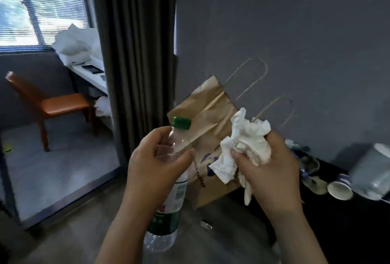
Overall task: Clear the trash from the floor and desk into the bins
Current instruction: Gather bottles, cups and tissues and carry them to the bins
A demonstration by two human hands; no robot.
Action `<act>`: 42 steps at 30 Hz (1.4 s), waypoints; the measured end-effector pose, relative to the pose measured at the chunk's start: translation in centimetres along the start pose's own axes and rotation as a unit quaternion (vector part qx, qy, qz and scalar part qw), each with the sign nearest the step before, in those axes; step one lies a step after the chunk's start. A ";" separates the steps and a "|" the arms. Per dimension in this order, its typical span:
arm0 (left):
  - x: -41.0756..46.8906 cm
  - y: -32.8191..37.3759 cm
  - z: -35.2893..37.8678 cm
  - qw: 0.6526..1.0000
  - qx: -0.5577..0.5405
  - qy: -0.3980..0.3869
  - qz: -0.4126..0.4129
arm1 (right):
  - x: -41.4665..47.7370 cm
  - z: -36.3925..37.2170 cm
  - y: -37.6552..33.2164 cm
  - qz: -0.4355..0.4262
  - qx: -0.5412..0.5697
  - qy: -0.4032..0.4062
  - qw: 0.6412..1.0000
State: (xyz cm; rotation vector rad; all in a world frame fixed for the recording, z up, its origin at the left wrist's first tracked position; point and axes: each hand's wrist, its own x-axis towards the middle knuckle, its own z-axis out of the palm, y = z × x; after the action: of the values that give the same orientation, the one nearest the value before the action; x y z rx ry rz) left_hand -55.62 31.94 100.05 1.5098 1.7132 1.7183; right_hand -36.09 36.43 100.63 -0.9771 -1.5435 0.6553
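a clear plastic bottle (168, 206), green cap and label, is sitting nearly upright in the left hand (152, 162). a crumpled white tissue (247, 143) is hanging from the right hand (272, 166). a creased brown paper bag (206, 116) is tilting behind both, handles up.

Likely hotel or dorm room: heavy curtain (135, 52), blinded window (42, 4), white desk (90, 73), orange chair (52, 105).
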 end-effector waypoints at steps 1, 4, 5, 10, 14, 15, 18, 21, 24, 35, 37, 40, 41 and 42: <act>-0.5 0.5 1.2 1.000 -0.017 -0.026 0.001 | -0.9 -1.8 0.0 0.007 -0.015 0.019 1.000; -2.3 2.5 5.2 0.993 -0.067 -0.094 0.002 | -3.2 -7.4 -0.5 0.012 -0.072 0.090 0.993; -2.9 3.4 6.7 0.990 -0.086 -0.114 0.006 | -3.9 -9.2 -0.7 0.007 -0.095 0.110 0.989; -7.0 8.2 13.4 0.963 -0.148 -0.222 0.031 | -7.9 -18.1 -2.4 0.006 -0.197 0.210 0.958; -10.9 13.3 18.8 0.937 -0.179 -0.292 0.064 | -11.8 -25.6 -3.6 0.019 -0.235 0.279 0.931; -12.1 14.7 20.2 0.930 -0.189 -0.307 0.071 | -12.8 -27.7 -3.8 0.025 -0.244 0.294 0.924; -16.7 19.6 24.7 0.908 -0.209 -0.349 0.094 | -16.5 -34.6 -4.7 0.036 -0.275 0.347 0.896; -23.0 25.1 29.6 0.881 -0.236 -0.396 0.108 | -20.9 -42.4 -6.3 0.045 -0.315 0.394 0.862; -29.9 30.5 34.2 0.850 -0.267 -0.438 0.119 | -25.8 -50.1 -8.0 0.055 -0.331 0.450 0.828; -49.5 43.1 45.0 0.729 -0.307 -0.587 0.171 | -42.5 -66.2 -11.6 0.116 -0.413 0.579 0.693; -52.2 44.2 46.8 0.700 -0.314 -0.618 0.172 | -44.6 -67.7 -11.5 0.134 -0.419 0.597 0.671; -55.6 45.4 49.7 0.666 -0.322 -0.649 0.178 | -46.7 -70.1 -11.1 0.154 -0.431 0.624 0.634; -56.6 45.8 50.8 0.657 -0.326 -0.656 0.178 | -47.1 -71.0 -10.8 0.161 -0.435 0.635 0.618; -57.5 46.1 52.1 0.649 -0.330 -0.662 0.180 | -47.4 -72.0 -10.6 0.166 -0.438 0.645 0.604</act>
State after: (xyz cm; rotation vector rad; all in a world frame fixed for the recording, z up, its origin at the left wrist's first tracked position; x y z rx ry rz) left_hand 30.14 3.88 100.25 1.8771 0.0024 0.6187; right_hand 32.29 -17.08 100.14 -1.8737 -0.2029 -0.6988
